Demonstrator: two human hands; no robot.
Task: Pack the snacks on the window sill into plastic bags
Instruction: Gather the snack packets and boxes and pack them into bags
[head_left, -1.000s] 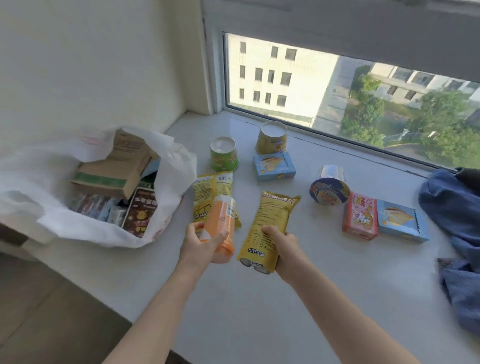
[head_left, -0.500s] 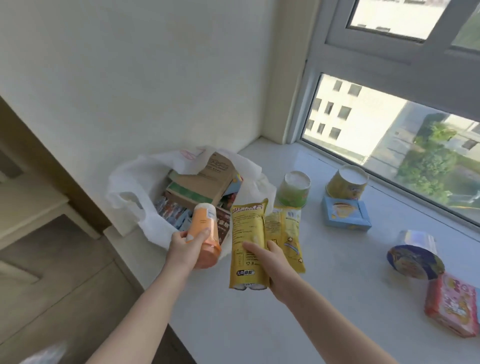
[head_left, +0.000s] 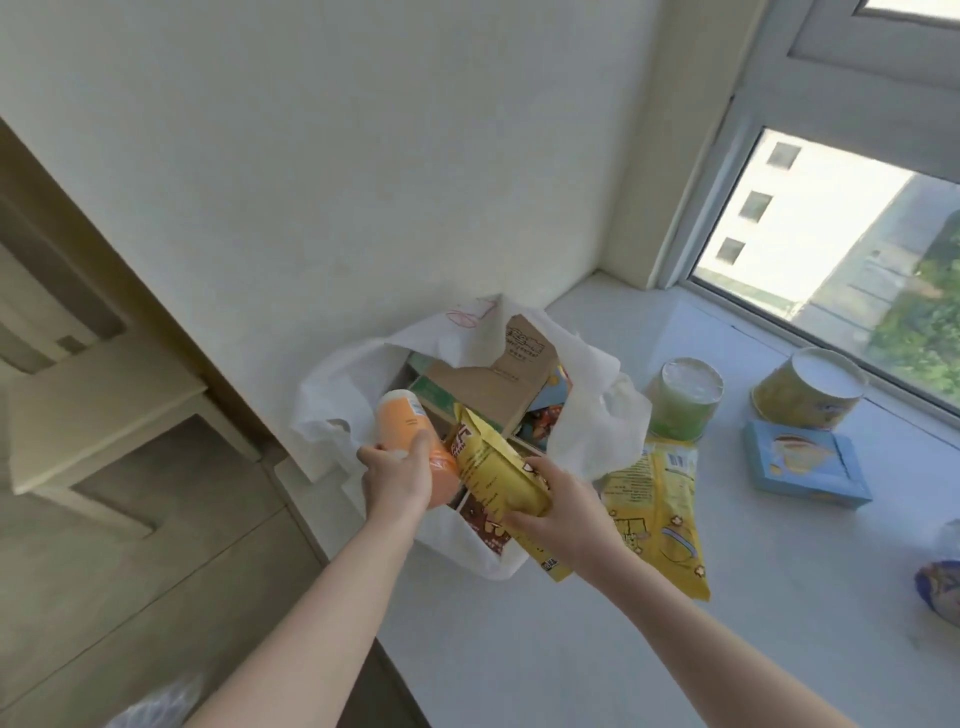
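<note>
Since half a sec ago both hands have gone from in front of the white plastic bag (head_left: 589, 415) to right over its mouth, and the yellow packet (head_left: 496, 465) has tipped from upright to slanting, top end pointing down into the bag.

My right hand (head_left: 556, 512) grips that packet round its lower half, fingers & thumb curled tight on it. My left hand (head_left: 397, 475) is wrapped round the orange bottle (head_left: 402, 421), thumb laid up its side, cap end toward the bag's far-left rim. Bottle & packet are just beside each other above the opening; can't tell if they touch.

Inside the bag: a brown carton (head_left: 498, 379) leaning on the far side, a dark brown packet (head_left: 483, 525) at the near edge under my right hand, plus other colourful packs I can't read.

The bag sits at the left end of the window sill (head_left: 571, 649), backed against the wall. Right of the bag, touching its side, a 2nd yellow packet (head_left: 654, 512) lies flat. Beyond that one, also just right of the bag, stands a green cup (head_left: 683, 400). Further right of the bag: a yellow tub (head_left: 808, 392) by the window glass, w/ a blue box (head_left: 805, 465) lying flat in front of it. Well right of the bag, at the picture's edge, is part of a round blue-topped thing (head_left: 940, 587), too cut off to tell what.
</note>
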